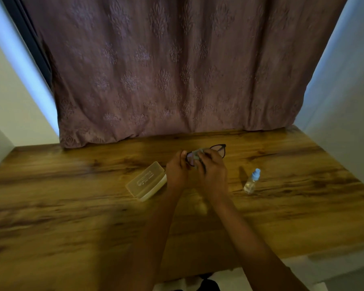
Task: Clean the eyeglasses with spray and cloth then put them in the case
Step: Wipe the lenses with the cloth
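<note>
Your eyeglasses [218,150], dark-framed, sit just above the middle of the frame, lifted off the table between both hands. Their long axis runs on a diagonal, from lower left at your left hand up to the right, where one lens rim juts free past your knuckles. Which way the temples point cannot be made out.

Your left hand [177,171] pinches the lower-left end of the frame, thumb tip raised beside the rim. Your right hand [213,173] curls its fingers round a small grey-green cloth [197,153] and presses it against the lens nearer your left hand; that lens is mostly covered.

The case [146,181], pale and translucent with its lid down, lies flat just beside your left wrist, left of centre. Its long side slants the same way as the glasses.

The spray bottle [252,181], clear with a light blue cap, stands right of your hands, apart from them, cap leaning slightly right.

All of it rests on a wood-grain table [72,206] filling the lower half. A mauve patterned curtain [177,70] hangs behind, its hem touching the table's far edge, with pale walls at both sides.
</note>
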